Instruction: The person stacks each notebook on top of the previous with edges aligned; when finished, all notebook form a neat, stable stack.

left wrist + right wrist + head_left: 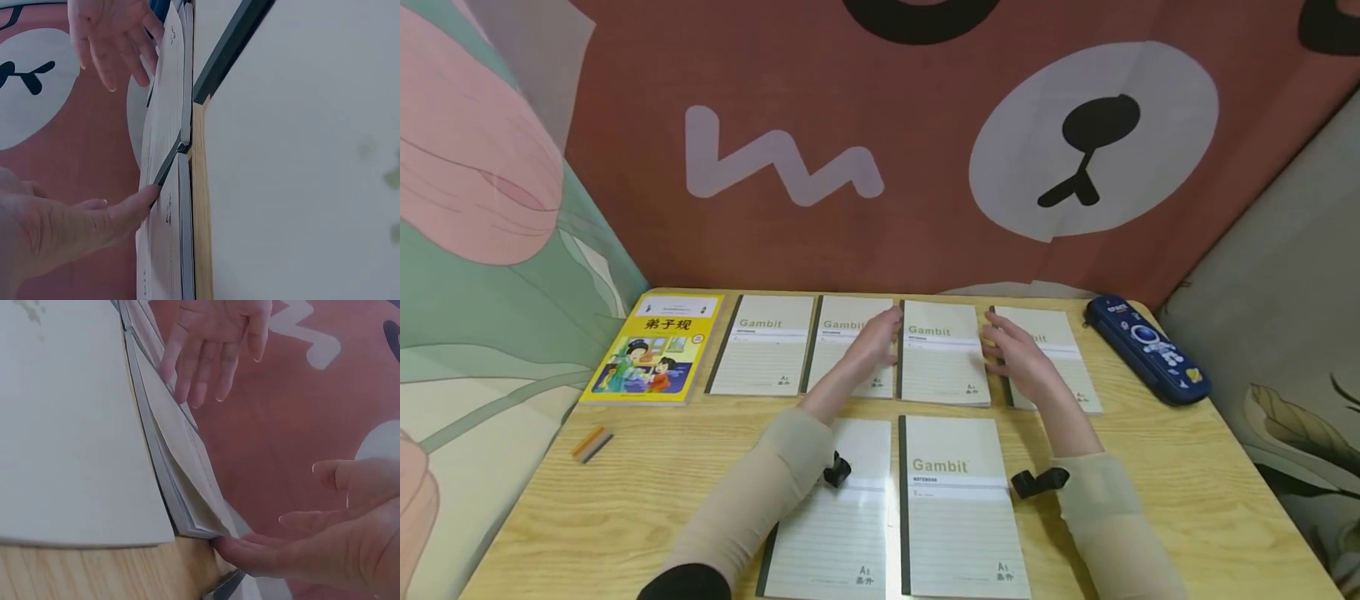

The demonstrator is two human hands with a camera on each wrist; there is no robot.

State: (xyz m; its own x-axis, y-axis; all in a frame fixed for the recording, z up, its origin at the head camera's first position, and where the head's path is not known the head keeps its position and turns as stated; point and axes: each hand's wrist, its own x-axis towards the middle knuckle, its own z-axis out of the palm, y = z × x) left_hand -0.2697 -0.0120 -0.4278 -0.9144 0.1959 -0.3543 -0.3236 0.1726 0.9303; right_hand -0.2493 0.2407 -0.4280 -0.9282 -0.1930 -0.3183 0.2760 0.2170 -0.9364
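Observation:
A pale Gambit notebook (942, 367) with a dark spine lies in the back row, between my two hands. My left hand (871, 346) is over the neighbouring notebook (850, 321), straight fingers along the middle one's spine side. In the left wrist view, a fingertip of the left hand (75, 228) meets the dark spine strip. On the other side, my right hand (1022, 354) extends loosely straight fingers at the middle notebook's right edge, partly covering the rightmost notebook (1060, 333). The right wrist view has the right hand's fingertips (240, 553) at the notebook's corner, its pages slightly fanned.
Another notebook (767, 350) ends the back row, beside a yellow picture book (655, 350). Nearer me lie two notebooks, one (962, 517) in full sight, the other (842, 533) partly under my left arm. A blue pencil case (1146, 350) is at right, small sticks (592, 445) at left.

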